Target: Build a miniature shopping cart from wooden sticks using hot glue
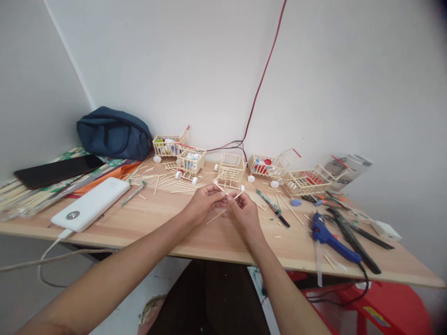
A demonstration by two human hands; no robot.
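Note:
My left hand (205, 203) and my right hand (246, 215) meet over the middle of the wooden table. Both are closed in a pinch, fingertips nearly touching. Thin wooden sticks (221, 188) rise from between the fingers in a shallow V; whether they are joined is hidden by my fingertips. Just beyond my hands stands a miniature shopping cart (231, 171) built of such sticks, with white wheels. A loose stick (215, 217) lies on the tabletop below my left fingers. Right of my right hand is a black pen-like tool (282, 218) with a green-patterned wrapper.
More stick carts (191, 160) with small colourful contents line the wall. Offcuts lie scattered. A blue glue gun (326, 237) and black-handled tools (356, 242) lie right. On the left are a white power bank (91, 204), phone (57, 171), bundled sticks (21, 200) and blue pouch (113, 132).

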